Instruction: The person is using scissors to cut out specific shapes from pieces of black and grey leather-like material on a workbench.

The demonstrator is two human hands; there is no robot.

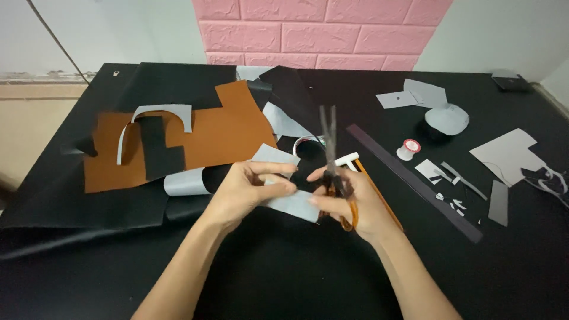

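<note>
My left hand pinches a light grey strip of material near the middle of the black table. My right hand grips orange-handled scissors, whose blades point up and away from me, nearly closed. The two hands meet at the grey strip, just in front of me. A second end of the grey piece sticks up above my left fingers.
A brown leather sheet with black and grey cut-outs lies at the left. A long dark ruler runs diagonally at the right, beside a small thread spool, grey scraps and a round grey object. A pink brick wall stands behind.
</note>
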